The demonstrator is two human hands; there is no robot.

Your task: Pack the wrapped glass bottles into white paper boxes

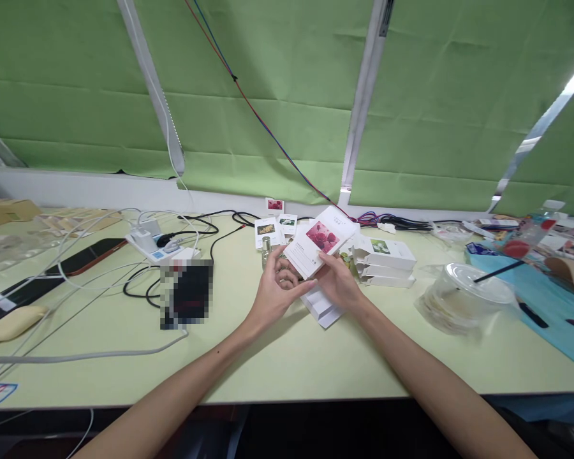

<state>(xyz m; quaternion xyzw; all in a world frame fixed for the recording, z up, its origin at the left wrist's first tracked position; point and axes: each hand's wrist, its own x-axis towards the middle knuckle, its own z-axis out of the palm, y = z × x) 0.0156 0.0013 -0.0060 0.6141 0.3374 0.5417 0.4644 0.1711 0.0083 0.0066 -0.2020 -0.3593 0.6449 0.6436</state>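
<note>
Both my hands meet above the middle of the pale green table (287, 357). My right hand (337, 280) grips a stack of flat white cartons (321, 241); the top one bears a pink rose picture. My left hand (277, 287) is curled with its thumb on the stack's lower edge, steadying it. More flat white cartons (324, 307) lie on the table under my hands. A small glass bottle (266, 248) stands just beyond my left hand.
White cartons (385, 258) with a flower picture are piled to the right. Small upright boxes (266, 231) stand behind. A clear plastic lidded bowl (463, 296), a power strip (155, 245) with cables, a phone (88, 256) and a blurred dark item (187, 294) lie around.
</note>
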